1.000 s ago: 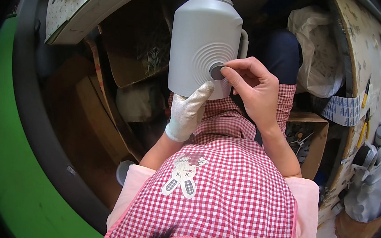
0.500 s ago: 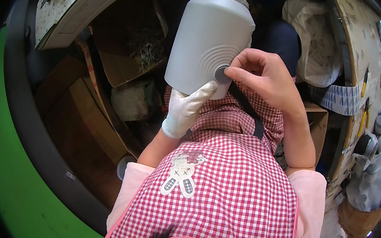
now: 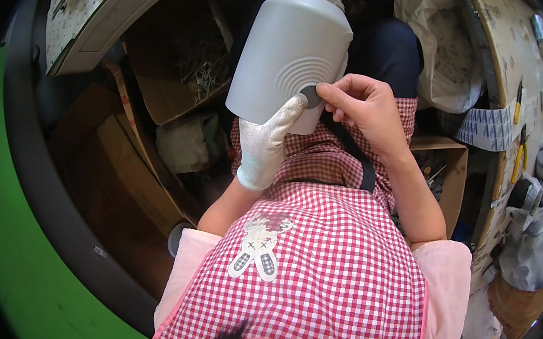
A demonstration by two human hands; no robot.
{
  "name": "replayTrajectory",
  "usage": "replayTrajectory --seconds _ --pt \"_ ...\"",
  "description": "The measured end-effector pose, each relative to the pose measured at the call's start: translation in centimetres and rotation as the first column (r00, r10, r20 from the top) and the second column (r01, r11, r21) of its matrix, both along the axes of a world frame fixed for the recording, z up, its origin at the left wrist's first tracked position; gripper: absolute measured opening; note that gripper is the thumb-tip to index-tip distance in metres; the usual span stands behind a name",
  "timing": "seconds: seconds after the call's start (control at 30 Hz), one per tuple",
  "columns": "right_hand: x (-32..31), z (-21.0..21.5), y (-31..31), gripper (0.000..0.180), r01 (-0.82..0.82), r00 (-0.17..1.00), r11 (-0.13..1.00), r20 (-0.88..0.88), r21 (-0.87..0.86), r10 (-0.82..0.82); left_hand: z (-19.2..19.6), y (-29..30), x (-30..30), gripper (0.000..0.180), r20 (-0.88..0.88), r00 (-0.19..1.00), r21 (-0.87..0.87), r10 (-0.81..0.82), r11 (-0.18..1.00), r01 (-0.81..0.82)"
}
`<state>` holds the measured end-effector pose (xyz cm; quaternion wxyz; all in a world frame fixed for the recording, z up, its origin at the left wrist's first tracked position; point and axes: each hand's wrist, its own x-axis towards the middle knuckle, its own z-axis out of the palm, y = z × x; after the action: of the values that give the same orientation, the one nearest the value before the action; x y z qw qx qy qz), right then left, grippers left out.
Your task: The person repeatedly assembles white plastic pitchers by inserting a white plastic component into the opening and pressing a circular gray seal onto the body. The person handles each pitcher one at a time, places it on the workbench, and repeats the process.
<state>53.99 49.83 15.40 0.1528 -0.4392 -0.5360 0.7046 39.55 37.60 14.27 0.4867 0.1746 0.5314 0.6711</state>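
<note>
Two hands are occupied with one grey container point(image 3: 282, 56): its lower end is grasped by the gloved left hand point(image 3: 263, 149), the thumb laid up the front, while a dark round disc point(image 3: 310, 96) is pinched at its edge by the bare right hand point(image 3: 368, 113), over the concentric ridges. The container is held tilted before the checked apron point(image 3: 321, 259), its neck pointed away. Farther right, a whitish plastic bag point(image 3: 443, 52) is seen beside a worktop point(image 3: 504, 58), where two yellow-handled tools point(image 3: 520, 156) are laid.
</note>
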Motion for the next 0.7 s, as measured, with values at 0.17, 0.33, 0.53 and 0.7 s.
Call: replayTrajectory --seconds 0.17,0.33,0.53,0.7 --pt "-0.4 -2.0 1.0 0.041 -0.019 1.0 0.993 -0.02 0.118 0.021 -0.6 -0.5 -0.4 0.029 -0.221 0.974 0.034 -0.041 0.998 0.05" --pt "-2.1 -2.8 2.4 0.067 -0.113 0.977 0.865 0.214 0.49 0.006 -1.8 -0.5 -1.5 0.031 -0.07 0.997 0.047 -0.037 0.998 0.04" --pt "-4.9 -2.5 1.9 0.072 -0.055 0.981 0.672 0.166 0.739 -0.102 -3.9 -1.6 -2.7 0.034 0.214 0.977 0.078 0.009 0.997 -0.026" --pt "-4.8 -1.6 2.2 0.066 -0.018 1.0 0.701 0.01 0.713 0.016 -6.6 -2.5 -2.5 0.031 -0.014 1.0 0.122 0.01 0.992 -0.008"
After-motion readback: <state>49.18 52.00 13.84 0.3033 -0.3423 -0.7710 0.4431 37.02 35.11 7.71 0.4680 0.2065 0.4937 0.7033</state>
